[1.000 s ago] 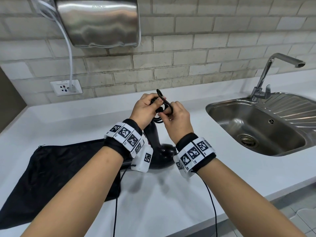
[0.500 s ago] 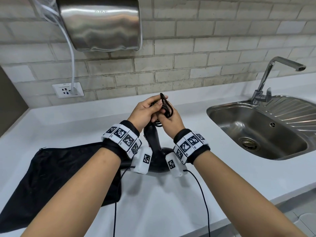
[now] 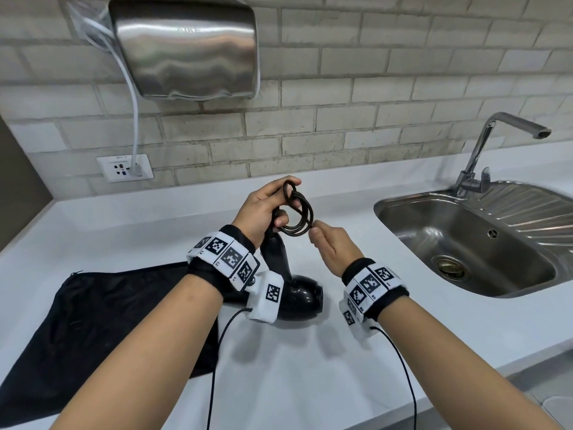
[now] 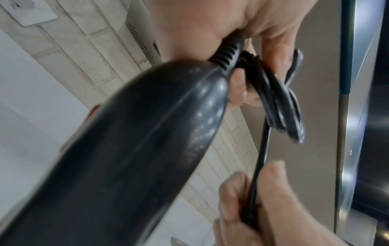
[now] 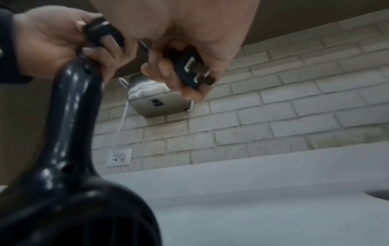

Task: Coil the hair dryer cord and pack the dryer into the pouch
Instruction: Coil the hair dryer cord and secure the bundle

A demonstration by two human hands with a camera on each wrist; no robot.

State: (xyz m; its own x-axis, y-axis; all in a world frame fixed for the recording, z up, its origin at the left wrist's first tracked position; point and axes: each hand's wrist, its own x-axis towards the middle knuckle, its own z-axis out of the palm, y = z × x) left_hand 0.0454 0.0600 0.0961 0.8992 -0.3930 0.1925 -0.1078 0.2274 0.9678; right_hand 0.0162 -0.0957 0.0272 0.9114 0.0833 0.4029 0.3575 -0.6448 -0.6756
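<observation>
You have before you: one hair dryer [image 3: 286, 282], black; one cord [image 3: 297, 214], gathered in several loops, exact number unclear; one plug [image 5: 190, 70] with two visible prongs; one black pouch [image 3: 102, 324]; two hands, left hand [image 3: 263, 209] and right hand [image 3: 333, 246]; one sink [image 3: 403, 209]; one faucet [image 3: 496, 141]; one wall socket [image 3: 125, 167]; one wall-mounted hand dryer [image 3: 186, 48].

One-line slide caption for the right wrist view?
Right hand holds the plug while left hand holds coiled cord atop dryer handle.

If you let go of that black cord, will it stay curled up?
Probably not. The cord looks springy; its loops stay only because the left hand pinches them. The plug in the right hand would likely dangle.
</observation>
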